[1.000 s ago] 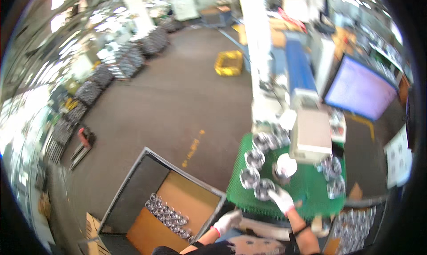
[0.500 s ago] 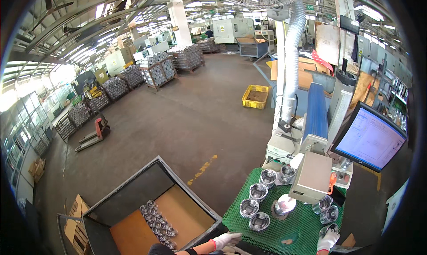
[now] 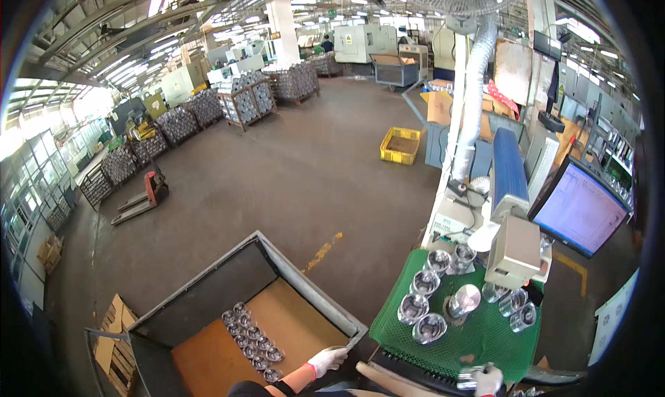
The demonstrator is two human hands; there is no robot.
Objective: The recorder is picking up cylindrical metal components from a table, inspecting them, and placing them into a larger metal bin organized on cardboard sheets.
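Closed on a shiny, round-walled metal part [image 3: 467,377] with the right hand [image 3: 489,380], in white knit, above the near edge of a coarse green mesh mat [image 3: 488,338]. Reaching, with the left hand [image 3: 327,361], likewise gloved, to beside the grey bin [image 3: 312,287]; cannot tell how far open, nor whether touching the rim. Farther up the mat, can see polished, hollow-topped cylinders [image 3: 429,328] curving around a flat-topped one [image 3: 464,300], near a boxy beige machine head [image 3: 513,251]. Inside the bin, can see smaller-looking metal rounds [image 3: 253,343] clustered on smooth brown board [image 3: 197,352].

Right grip [image 3: 489,381] and piston [image 3: 467,379] farther left
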